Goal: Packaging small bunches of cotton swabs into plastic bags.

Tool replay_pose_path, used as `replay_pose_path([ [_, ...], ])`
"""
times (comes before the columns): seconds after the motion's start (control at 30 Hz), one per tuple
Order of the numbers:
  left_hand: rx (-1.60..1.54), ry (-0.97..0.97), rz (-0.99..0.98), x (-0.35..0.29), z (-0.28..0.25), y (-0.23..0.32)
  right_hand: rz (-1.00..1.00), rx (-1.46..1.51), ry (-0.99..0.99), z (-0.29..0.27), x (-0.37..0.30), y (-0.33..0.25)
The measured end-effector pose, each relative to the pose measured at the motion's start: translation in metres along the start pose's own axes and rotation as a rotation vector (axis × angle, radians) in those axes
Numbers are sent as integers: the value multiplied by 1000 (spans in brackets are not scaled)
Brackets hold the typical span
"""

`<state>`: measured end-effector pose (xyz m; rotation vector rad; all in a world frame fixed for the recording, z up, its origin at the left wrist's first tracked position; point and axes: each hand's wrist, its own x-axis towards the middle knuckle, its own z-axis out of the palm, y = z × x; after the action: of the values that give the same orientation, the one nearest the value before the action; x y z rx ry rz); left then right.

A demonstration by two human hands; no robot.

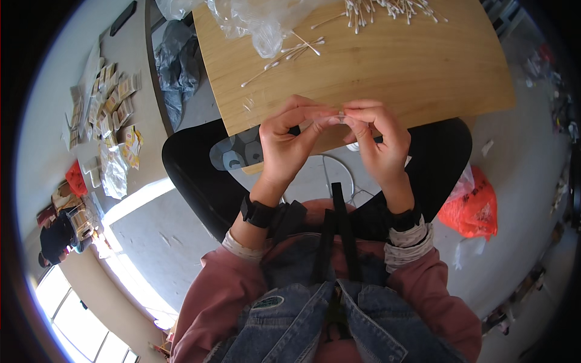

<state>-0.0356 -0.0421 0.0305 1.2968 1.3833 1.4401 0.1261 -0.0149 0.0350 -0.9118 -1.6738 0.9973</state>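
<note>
Over the near edge of the wooden table (363,78), my left hand (284,136) and my right hand (385,139) meet fingertip to fingertip. Both are closed in a pinch on a tiny pale, shiny thing (341,117), mostly hidden by the fingers, whose kind I cannot make out. Beyond my hands, a few loose cotton swabs (296,49) lie crossed on the tabletop. A larger heap of cotton swabs (393,9) spreads at the far edge. Crumpled clear plastic bags (260,27) rest to the left of that heap.
Several small packets (115,100) are piled on a surface at the left. A grey plastic bag (178,66) hangs beside the table's left side. A red plastic bag (475,206) sits on the floor at the right. A person (55,236) is far off at the left.
</note>
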Motion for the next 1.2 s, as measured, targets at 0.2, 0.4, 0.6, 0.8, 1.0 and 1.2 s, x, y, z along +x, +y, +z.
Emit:
replay_pose_path([
  [0.2,208,-19,59,-2,-11,11,-130,-148,-3,-1,11,-7],
  [0.4,219,65,231,-30,-16,14,-213,-257,-65,5,-5,-4],
  [0.6,24,3,-66,-34,-16,3,219,96,-41,7,-20,-18],
  [0.8,-71,-56,-41,-31,-12,1,374,212,-2,10,-25,-25],
  [1.0,156,-53,166,-23,-14,6,104,21,58,16,-21,-14],
  [1.2,220,-12,306,-15,-21,7,32,-102,31,16,-11,-17],
])
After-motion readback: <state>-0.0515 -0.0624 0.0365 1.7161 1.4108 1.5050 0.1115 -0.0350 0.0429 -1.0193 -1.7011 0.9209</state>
